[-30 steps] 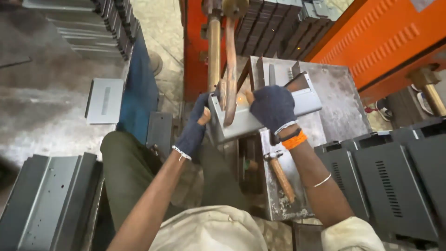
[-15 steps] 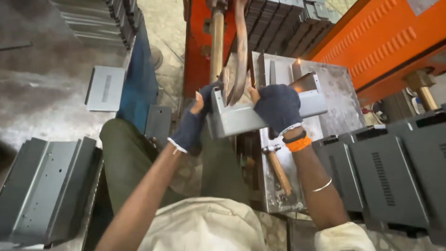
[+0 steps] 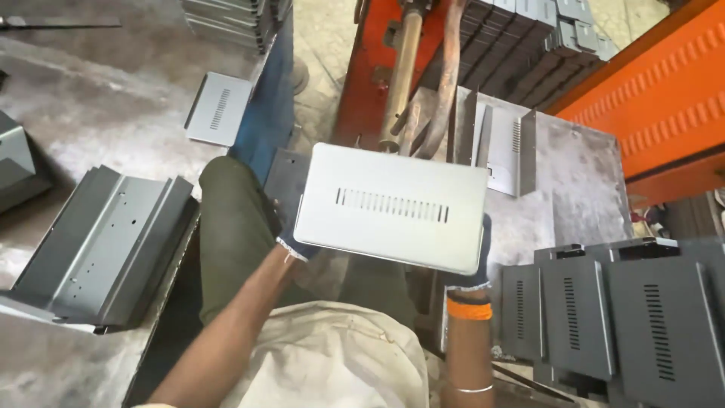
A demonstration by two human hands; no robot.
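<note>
I hold a grey sheet-metal cover (image 3: 390, 206) with a row of vent slots flat in front of me, its broad face up. My left hand (image 3: 291, 243), in a dark blue glove, grips its left edge from below. My right hand (image 3: 474, 273), also gloved, with an orange band at the wrist, grips its right edge; most of both hands is hidden under the panel. Just beyond the cover hang the copper arms of a spot welder (image 3: 423, 83).
A grey work table (image 3: 574, 189) with a bent metal part (image 3: 502, 147) lies behind the cover. Stacked dark grey covers (image 3: 619, 317) stand at my right. More folded panels (image 3: 106, 242) lie at my left, a single panel (image 3: 219, 109) on the floor. An orange machine body (image 3: 664, 91) is at the far right.
The cover has come away from the welder arms and been turned over toward me, so its flat slotted face now points up. My hands moved from gripping its top to holding its side edges.
</note>
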